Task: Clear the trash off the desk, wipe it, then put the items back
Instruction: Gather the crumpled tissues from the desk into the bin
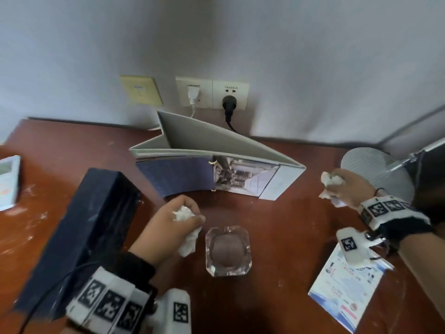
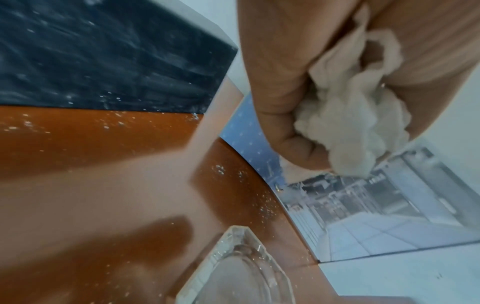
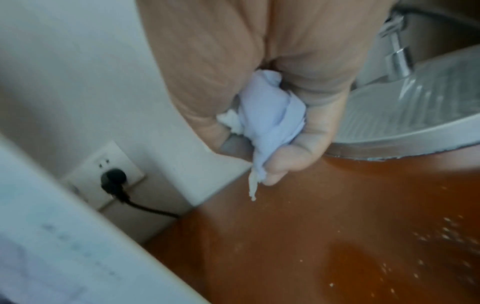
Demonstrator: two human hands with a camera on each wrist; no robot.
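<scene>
My left hand (image 1: pixel 175 220) grips a crumpled white tissue (image 1: pixel 185 213) just above the reddish wooden desk (image 1: pixel 277 237), left of a square glass ashtray (image 1: pixel 228 251). The left wrist view shows that tissue (image 2: pixel 358 123) bunched in the curled fingers (image 2: pixel 285 102), with the ashtray (image 2: pixel 239 267) below. My right hand (image 1: pixel 346 186) holds a second crumpled tissue (image 1: pixel 332 182) at the right, near the lamp base (image 1: pixel 378 172). The right wrist view has this wad (image 3: pixel 270 115) pinched between thumb and fingers over the desk (image 3: pixel 337 236).
An open grey folder (image 1: pixel 216 162) stands at the back centre. A long dark box (image 1: pixel 81 232) lies at the left, a white remote (image 1: pixel 8 182) at the far left edge, a printed leaflet (image 1: pixel 346 288) at the front right. Wall sockets with plugs (image 1: pixel 228 104) sit behind. White crumbs speckle the desk.
</scene>
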